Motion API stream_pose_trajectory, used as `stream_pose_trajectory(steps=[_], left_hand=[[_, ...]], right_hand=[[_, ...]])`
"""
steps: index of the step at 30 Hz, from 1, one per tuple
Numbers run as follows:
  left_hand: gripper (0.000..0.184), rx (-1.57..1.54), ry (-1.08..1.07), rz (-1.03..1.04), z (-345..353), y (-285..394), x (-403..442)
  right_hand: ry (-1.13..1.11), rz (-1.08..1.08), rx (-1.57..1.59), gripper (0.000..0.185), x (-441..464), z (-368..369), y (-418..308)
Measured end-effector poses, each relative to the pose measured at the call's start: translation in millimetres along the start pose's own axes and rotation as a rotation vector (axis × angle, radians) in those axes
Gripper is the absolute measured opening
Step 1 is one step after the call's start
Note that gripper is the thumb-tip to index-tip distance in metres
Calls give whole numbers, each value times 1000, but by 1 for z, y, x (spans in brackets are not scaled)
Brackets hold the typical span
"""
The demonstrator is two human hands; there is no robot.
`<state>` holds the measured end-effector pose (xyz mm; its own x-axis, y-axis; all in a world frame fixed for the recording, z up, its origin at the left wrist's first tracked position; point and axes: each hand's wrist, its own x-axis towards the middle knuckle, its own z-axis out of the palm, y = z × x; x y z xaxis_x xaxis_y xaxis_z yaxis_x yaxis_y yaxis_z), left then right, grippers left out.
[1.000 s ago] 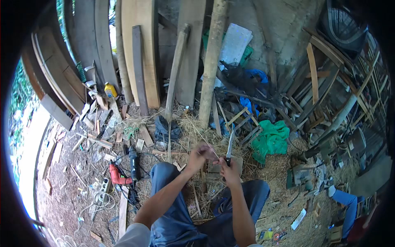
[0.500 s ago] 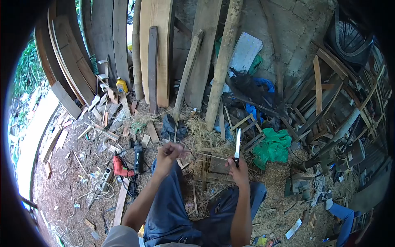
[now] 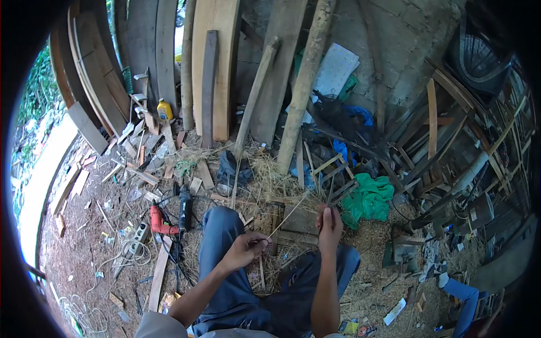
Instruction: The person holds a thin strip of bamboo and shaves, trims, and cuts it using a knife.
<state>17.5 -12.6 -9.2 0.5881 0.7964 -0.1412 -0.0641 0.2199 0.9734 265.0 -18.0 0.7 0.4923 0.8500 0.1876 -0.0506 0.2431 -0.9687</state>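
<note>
Low over my knees, my left hand [image 3: 248, 250] is closed around one end of a thin pale stick [image 3: 288, 217]. The stick slants up and to the right from my fingers, its far end loose in the air. My right hand [image 3: 329, 228] is closed around a knife that points upward. Its narrow blade [image 3: 331, 192] shows almost edge-on, and the fingers hide the handle. Stick and blade are apart. Beneath the hands, between my legs, lies a wooden block [image 3: 298, 221] among straw and shavings.
A red power drill [image 3: 162, 221] and a dark power tool [image 3: 185, 208] lie to the left, near a power strip [image 3: 137, 239] and cables. A green plastic bag [image 3: 369, 197] is at right. Tall boards [image 3: 217, 84] lean at the back, and scrap wood [image 3: 434, 124] is piled right.
My left hand has moved down and right, and the stick now slants upward from it. My right hand has turned, so the blade no longer shows its bright flat side.
</note>
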Motion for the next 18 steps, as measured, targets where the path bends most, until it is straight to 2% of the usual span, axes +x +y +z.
stream_pose_trajectory(steps=[1,3,5,6,7,9,10,12,14,18], left_hand=[[17,54,32,16,-2,6,-4],[16,99,74,27,-4,17,-12],[13,214,149,188,-2,25,-19],[13,208,140,178,-1,26,-21],[13,289,155,213,0,26,-24],[13,368,154,235,5,31,-29],[12,408,169,251,11,37,-32],[11,447,170,265,15,42,-34],[13,502,194,378,19,42,-36],[12,541,180,350,20,49,-51]], right_hand=[[24,-92,-59,21,-3,0,-2],[-46,-126,-4,20,-16,2,-16],[-119,292,240,19,-43,4,-44],[-205,275,81,17,-56,6,-46],[-192,283,75,17,-65,12,-50],[-465,312,-33,19,-80,25,-57],[-448,325,-32,19,-86,30,-64],[-527,568,64,20,-88,41,-78],[-526,632,73,22,-89,42,-70],[-544,695,44,26,-84,38,-78]])
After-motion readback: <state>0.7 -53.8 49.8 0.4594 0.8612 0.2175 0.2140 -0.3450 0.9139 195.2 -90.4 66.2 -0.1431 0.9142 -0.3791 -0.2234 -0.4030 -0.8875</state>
